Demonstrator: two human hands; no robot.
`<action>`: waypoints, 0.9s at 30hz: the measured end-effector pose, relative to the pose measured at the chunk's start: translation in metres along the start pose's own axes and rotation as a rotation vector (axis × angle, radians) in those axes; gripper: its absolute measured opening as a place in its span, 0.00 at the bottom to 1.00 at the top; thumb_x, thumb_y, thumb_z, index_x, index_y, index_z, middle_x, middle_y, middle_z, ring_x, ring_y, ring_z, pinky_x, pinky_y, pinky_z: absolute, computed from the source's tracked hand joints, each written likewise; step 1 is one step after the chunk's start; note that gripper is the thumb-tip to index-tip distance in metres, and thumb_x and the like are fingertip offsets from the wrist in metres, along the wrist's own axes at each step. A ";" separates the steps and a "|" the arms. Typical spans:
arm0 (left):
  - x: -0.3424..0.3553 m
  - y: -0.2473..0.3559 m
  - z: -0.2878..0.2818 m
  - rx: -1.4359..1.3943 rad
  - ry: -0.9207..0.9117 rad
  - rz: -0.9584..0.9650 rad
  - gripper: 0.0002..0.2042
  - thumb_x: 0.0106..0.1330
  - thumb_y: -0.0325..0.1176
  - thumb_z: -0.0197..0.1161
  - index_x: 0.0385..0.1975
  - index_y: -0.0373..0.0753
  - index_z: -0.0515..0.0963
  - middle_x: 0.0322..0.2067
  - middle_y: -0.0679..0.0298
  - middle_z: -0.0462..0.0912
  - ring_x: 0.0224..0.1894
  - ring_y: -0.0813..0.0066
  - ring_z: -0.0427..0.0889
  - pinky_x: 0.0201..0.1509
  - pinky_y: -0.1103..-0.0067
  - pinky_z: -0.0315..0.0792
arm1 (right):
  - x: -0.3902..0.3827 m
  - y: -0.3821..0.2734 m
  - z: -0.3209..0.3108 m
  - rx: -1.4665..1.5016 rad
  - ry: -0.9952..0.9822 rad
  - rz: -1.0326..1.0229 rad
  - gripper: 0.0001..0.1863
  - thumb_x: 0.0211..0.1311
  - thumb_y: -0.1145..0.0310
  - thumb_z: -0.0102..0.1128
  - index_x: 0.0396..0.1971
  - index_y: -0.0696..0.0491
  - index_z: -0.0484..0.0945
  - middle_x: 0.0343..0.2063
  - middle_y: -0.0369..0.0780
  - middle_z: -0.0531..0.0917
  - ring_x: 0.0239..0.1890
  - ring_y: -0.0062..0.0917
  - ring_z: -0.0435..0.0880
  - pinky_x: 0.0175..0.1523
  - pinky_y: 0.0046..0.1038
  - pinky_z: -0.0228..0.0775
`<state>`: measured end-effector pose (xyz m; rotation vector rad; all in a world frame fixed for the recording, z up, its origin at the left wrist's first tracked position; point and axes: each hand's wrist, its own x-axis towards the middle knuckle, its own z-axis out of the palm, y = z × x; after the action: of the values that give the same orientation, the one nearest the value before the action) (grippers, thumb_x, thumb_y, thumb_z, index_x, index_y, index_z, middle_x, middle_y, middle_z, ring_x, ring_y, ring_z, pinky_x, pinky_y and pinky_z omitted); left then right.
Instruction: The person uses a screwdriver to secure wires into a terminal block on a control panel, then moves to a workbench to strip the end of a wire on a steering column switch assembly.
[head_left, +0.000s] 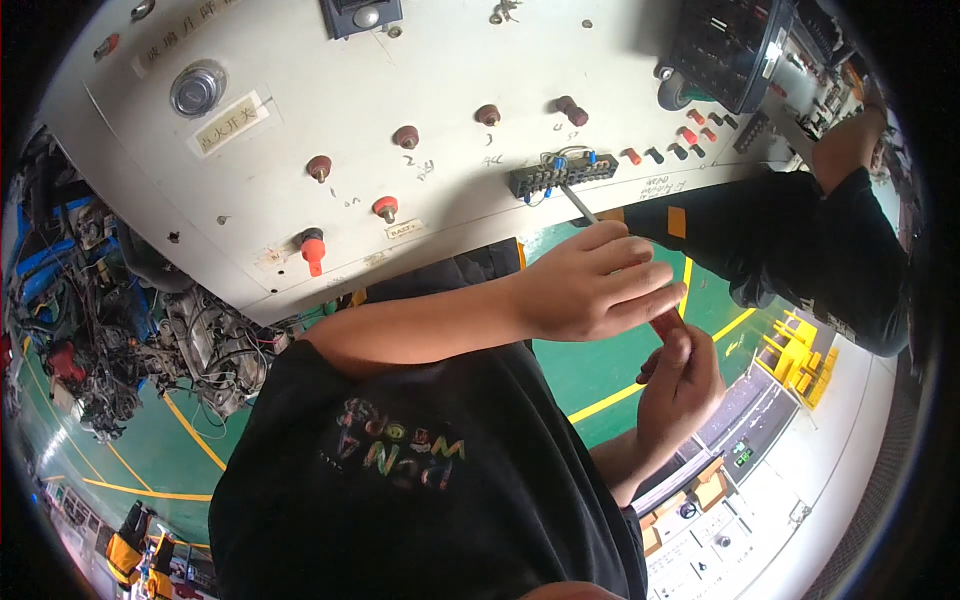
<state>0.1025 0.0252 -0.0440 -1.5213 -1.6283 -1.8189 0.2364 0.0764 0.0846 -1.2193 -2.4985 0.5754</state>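
A screwdriver (667, 320) with a red handle reaches up to a black terminal block (525, 182) on the white panel, its metal shaft at the block's lower edge. The block carries short wires and blue connectors. My left hand (590, 285) has its fingers curled round the screwdriver, covering part of the handle. Below it, my right hand (680, 385) is closed on the end of the same handle. Red and black sockets (633, 156) sit beside the block, and several red and brown posts (405, 137) are spread across the panel.
A black device (725, 50) is at top right. Another person's hand (845, 150) and dark-clothed limb (830, 260) are at the right. An engine with wiring (190, 340) stands at left over the green floor (600, 370). A yellow rack (800, 360) is at lower right.
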 end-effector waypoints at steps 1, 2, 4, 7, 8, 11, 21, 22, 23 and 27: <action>0.001 -0.003 -0.001 0.014 0.008 0.033 0.13 0.62 0.32 0.73 0.46 0.43 0.86 0.43 0.70 0.80 0.49 0.72 0.80 0.52 0.71 0.77 | 0.005 0.013 0.002 -0.094 -0.011 -0.064 0.17 0.75 0.57 0.64 0.37 0.60 0.83 0.16 0.39 0.78 0.18 0.22 0.78 0.25 0.27 0.69; 0.001 -0.004 -0.002 0.015 0.010 0.034 0.13 0.62 0.32 0.73 0.46 0.43 0.86 0.43 0.70 0.80 0.49 0.72 0.80 0.52 0.71 0.77 | 0.002 0.018 -0.002 -0.094 -0.011 -0.066 0.17 0.75 0.57 0.64 0.37 0.60 0.83 0.16 0.39 0.78 0.18 0.22 0.78 0.25 0.27 0.69; -0.003 -0.007 -0.001 -0.011 -0.024 0.064 0.15 0.62 0.32 0.73 0.50 0.42 0.87 0.44 0.68 0.79 0.49 0.70 0.80 0.51 0.71 0.80 | -0.002 0.020 -0.008 -0.075 -0.102 -0.104 0.15 0.74 0.59 0.66 0.39 0.58 0.82 0.18 0.40 0.80 0.19 0.22 0.79 0.26 0.27 0.69; -0.001 -0.007 0.000 -0.002 -0.004 0.052 0.14 0.61 0.32 0.73 0.48 0.43 0.86 0.44 0.68 0.78 0.49 0.70 0.81 0.52 0.71 0.81 | -0.003 -0.006 -0.003 -0.102 0.013 -0.145 0.14 0.69 0.63 0.71 0.45 0.57 0.82 0.27 0.44 0.88 0.26 0.23 0.88 0.31 0.25 0.76; -0.002 -0.006 0.000 -0.003 -0.005 0.052 0.14 0.61 0.32 0.73 0.48 0.43 0.86 0.44 0.68 0.78 0.49 0.70 0.81 0.52 0.71 0.81 | -0.004 -0.006 -0.004 -0.152 0.024 -0.118 0.15 0.67 0.65 0.73 0.47 0.57 0.83 0.31 0.45 0.90 0.29 0.24 0.90 0.33 0.24 0.78; -0.002 -0.005 -0.002 -0.008 -0.026 -0.039 0.15 0.61 0.31 0.73 0.48 0.43 0.85 0.43 0.68 0.79 0.50 0.69 0.81 0.54 0.70 0.82 | 0.002 0.000 -0.010 -0.183 -0.057 -0.079 0.15 0.64 0.72 0.74 0.49 0.57 0.84 0.34 0.44 0.92 0.32 0.27 0.93 0.35 0.25 0.81; -0.002 -0.009 -0.004 0.015 0.014 0.044 0.12 0.62 0.29 0.72 0.46 0.41 0.86 0.43 0.65 0.82 0.47 0.68 0.85 0.52 0.71 0.84 | 0.005 0.004 0.001 -0.182 -0.006 -0.209 0.16 0.64 0.71 0.75 0.49 0.56 0.85 0.35 0.45 0.92 0.32 0.28 0.93 0.34 0.25 0.83; -0.004 -0.008 -0.004 0.023 0.008 0.047 0.12 0.62 0.29 0.72 0.46 0.41 0.86 0.44 0.64 0.82 0.46 0.68 0.86 0.52 0.70 0.84 | 0.003 0.005 0.002 -0.190 0.005 -0.223 0.14 0.64 0.71 0.74 0.48 0.56 0.85 0.33 0.44 0.92 0.31 0.28 0.93 0.34 0.25 0.83; -0.006 -0.008 -0.006 0.018 0.004 0.051 0.12 0.62 0.29 0.72 0.46 0.41 0.86 0.44 0.64 0.82 0.46 0.68 0.86 0.52 0.70 0.84 | 0.000 0.004 0.004 -0.190 0.010 -0.216 0.14 0.64 0.71 0.74 0.48 0.56 0.85 0.33 0.44 0.92 0.31 0.28 0.93 0.34 0.25 0.83; -0.009 -0.007 -0.015 -0.016 -0.036 0.039 0.13 0.63 0.28 0.71 0.48 0.40 0.86 0.45 0.62 0.84 0.45 0.66 0.86 0.51 0.69 0.83 | -0.012 -0.003 0.013 -0.174 0.075 -0.277 0.12 0.65 0.68 0.74 0.43 0.57 0.85 0.28 0.42 0.91 0.27 0.28 0.92 0.32 0.25 0.81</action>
<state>0.0934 0.0110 -0.0528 -1.5900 -1.5923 -1.7988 0.2360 0.0627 0.0736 -0.9060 -2.6338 0.2428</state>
